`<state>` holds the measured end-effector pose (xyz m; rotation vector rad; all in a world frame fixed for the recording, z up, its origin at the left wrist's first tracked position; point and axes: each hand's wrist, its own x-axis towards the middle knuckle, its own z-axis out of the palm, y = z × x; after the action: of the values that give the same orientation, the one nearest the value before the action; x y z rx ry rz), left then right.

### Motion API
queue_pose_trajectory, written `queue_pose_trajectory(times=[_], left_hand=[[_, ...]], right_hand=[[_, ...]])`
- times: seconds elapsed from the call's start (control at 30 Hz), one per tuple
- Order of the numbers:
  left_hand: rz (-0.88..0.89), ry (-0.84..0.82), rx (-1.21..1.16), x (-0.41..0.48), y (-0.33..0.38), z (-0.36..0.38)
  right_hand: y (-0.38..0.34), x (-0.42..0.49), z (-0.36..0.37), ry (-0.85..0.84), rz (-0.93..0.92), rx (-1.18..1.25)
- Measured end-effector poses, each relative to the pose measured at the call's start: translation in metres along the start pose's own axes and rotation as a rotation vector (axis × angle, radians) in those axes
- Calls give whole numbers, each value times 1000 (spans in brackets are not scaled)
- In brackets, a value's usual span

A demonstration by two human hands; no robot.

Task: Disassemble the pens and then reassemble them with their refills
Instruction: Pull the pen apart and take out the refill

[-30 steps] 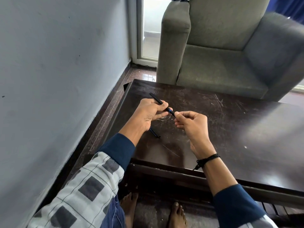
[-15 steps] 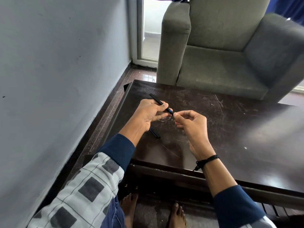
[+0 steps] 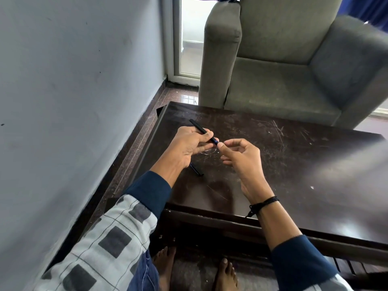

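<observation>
**Left hand had the pen, right fingertips at its blue end**

Out on the left stood the pale wall (image 3: 63,85), and beside it a checked sleeve (image 3: 105,238) led up to the action. The left hand (image 3: 186,145) hovered above the dark table (image 3: 294,164), fingers curled round a black pen (image 3: 198,127). The pen ran on a slant: its rear end poked out past the knuckles toward the far left corner, and its blue end stuck out on the right of the fist.

Just under that wrist, flat on the tabletop, lay a loose pen piece (image 3: 198,172), dark with a blue band and partly hidden by the hand above it.

Over came the right hand (image 3: 241,158), fingers bent, thumb and forefinger drawn together right at the pen's blue end. Touching it, yes, but whether they pinched the tip or some small part was too fine to tell. The other fingers curled loosely beneath. A black cord (image 3: 264,203) circled that wrist.

Behind the table, far right, sat a grey armchair (image 3: 283,80).
</observation>
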<state>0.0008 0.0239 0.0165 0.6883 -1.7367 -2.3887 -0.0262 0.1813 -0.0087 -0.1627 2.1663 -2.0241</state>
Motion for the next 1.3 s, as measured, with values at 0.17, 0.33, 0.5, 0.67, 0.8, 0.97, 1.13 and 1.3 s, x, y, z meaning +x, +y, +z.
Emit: queue_pose_trajectory(times=[0.17,0.33,0.5,0.67,0.8,0.97,1.13,1.3], left_hand=[[5,2,-2,-1,1,1],[1,-2,6,-2,1,1],[6,8,-1,-2,1,0],[5,-1,-3,-1,0,0],[8,1,0,-1,0,0],[8,6,-8,-1,1,1],[8,6,6,-1,0,0],[4,7,4,0,0,-1]], right_hand=[[1,1,1,1,26,-20],[1,1,-1,-4,-30,-26],[1,1,2,6,28,-17],[2,2,0,8,-18,-34],[1,0,0,7,-31,-24],[1,1,1,38,15,-36],[0,1,0,39,-28,-67],[0,1,0,30,-14,-38]])
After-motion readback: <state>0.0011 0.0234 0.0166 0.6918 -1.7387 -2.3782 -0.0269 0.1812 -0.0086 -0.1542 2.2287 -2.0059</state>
